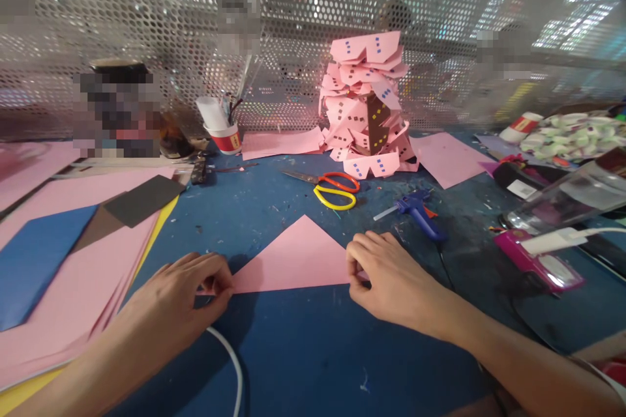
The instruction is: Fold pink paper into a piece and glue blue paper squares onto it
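A pink sheet of paper, triangular in outline with its point away from me, lies on the blue table between my hands. My left hand pinches its left corner. At the opposite corner, the fingers of my right hand are closed on the paper. Beyond the sheet lie scissors with one red and one yellow handle loop. A blue glue gun rests past my right hand, its cord running toward me.
Left are stacked pink sheets with blue and dark cards on top. Cut pink paper pieces with small squares pile up at the back. A paper cup holds tools. A magenta device and clear bottle sit right.
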{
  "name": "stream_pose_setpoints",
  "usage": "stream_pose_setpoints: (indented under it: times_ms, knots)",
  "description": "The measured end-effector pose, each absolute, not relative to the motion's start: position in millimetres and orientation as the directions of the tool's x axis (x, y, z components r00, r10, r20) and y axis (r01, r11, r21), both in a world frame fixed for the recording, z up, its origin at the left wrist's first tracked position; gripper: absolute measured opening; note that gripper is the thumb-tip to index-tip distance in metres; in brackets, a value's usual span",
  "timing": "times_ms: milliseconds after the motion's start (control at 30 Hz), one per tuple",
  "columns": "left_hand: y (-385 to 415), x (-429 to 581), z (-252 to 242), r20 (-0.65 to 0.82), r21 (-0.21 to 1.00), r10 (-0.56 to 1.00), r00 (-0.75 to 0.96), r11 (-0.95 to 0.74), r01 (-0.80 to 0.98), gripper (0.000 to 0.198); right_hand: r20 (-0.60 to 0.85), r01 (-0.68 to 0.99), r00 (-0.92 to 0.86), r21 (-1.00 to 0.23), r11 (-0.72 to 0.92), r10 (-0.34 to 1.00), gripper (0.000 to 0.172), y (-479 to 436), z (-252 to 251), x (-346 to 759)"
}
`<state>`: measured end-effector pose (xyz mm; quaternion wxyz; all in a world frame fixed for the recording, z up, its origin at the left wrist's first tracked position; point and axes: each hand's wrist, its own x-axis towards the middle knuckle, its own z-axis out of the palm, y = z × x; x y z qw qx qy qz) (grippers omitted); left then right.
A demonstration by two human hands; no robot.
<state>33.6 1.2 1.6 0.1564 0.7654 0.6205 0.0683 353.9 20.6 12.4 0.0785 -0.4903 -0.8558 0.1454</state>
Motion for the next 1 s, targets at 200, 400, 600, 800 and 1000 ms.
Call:
stream_pose_setpoints:
  times_ms: [200, 400, 600, 800, 1000]
  knots:
    - [1, 31, 3, -0.120, 0.325, 0.974, 0.191, -0.143, 0.935, 0.018, -0.013, 0.814, -0.517, -0.318, 0.486, 0.856, 0.015, 21, 12, 357]
    - [2, 17, -11, -0.099, 0.314, 0.981, 0.168, -0.130, 0.941, 0.022, -0.029, 0.814, -0.526, -0.306, 0.494, 0.850, 0.015, 22, 14, 361]
    - [3, 13, -3, -0.125, 0.290, 0.977, 0.174, -0.132, 0.948, 0.023, -0.051, 0.814, -0.538, -0.294, 0.502, 0.842, 0.016, 24, 16, 365]
    - [8, 11, 3, -0.178, 0.291, 0.966, 0.188, -0.131, 0.948, 0.021, -0.059, 0.812, -0.546, -0.283, 0.510, 0.836, 0.017, 26, 16, 372]
    - [8, 8, -4, -0.163, 0.310, 0.970, 0.182, -0.125, 0.943, 0.019, -0.055, 0.797, -0.574, -0.267, 0.542, 0.817, 0.019, 26, 18, 378]
